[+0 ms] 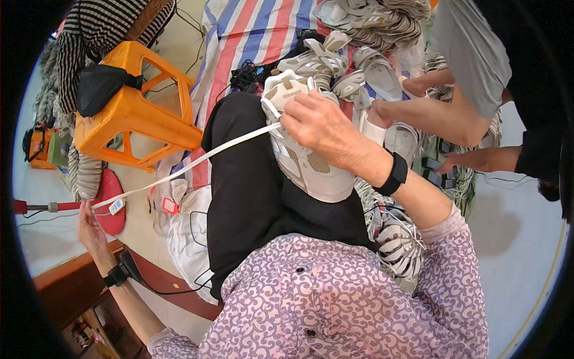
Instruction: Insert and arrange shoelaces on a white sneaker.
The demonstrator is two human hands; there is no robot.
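Note:
A white and beige sneaker (310,173) rests on my black-trousered lap, its toe toward me and its tongue upright at the far end. My right hand (326,128) is closed over the sneaker's lacing area, fingers pinching a flat white shoelace (209,154) there. From that pinch the lace stretches, nearly taut, across to the left. Its far end is in my left hand (94,236), whose fingertips are pressed together well out to the side. Part of the lacing is hidden beneath my right hand.
An orange plastic stool (110,128) with a black cloth item stands left. Shoe uppers (373,24) lie piled on a striped sheet (239,36). Another person's bare leg (442,116) and hand (454,161) are at right. A wooden table (72,269) stands lower left.

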